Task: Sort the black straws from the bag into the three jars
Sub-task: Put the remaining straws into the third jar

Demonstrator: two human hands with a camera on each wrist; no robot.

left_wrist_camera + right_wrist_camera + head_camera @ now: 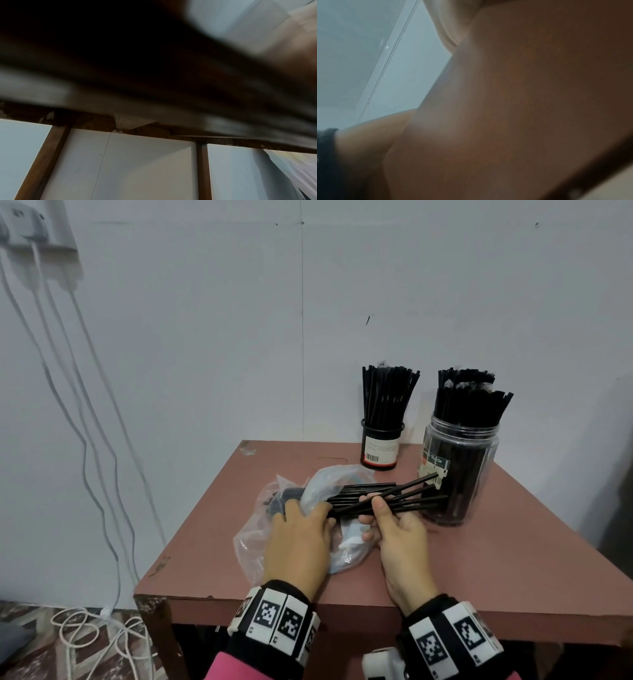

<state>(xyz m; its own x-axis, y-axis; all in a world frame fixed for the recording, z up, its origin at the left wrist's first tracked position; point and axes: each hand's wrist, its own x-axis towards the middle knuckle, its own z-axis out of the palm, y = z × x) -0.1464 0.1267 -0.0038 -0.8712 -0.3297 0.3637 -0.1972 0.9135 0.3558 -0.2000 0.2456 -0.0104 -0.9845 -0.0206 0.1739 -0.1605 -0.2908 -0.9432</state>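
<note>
At far left we see white cables [85, 440] hanging down the wall. On the reddish bench [479, 570] our left hand [301, 539] presses the clear plastic bag [260, 529], fingers curled over its mouth. Loose black straws [370, 494] stick out of the bag to the right, and our right hand [397, 535] pinches several of them. Behind stands a small black jar [382, 448] of straws with a barcode label, its text unreadable. Rightmost, a clear jar [459, 470] packed with straws; its green label is too blurred to read.
</note>
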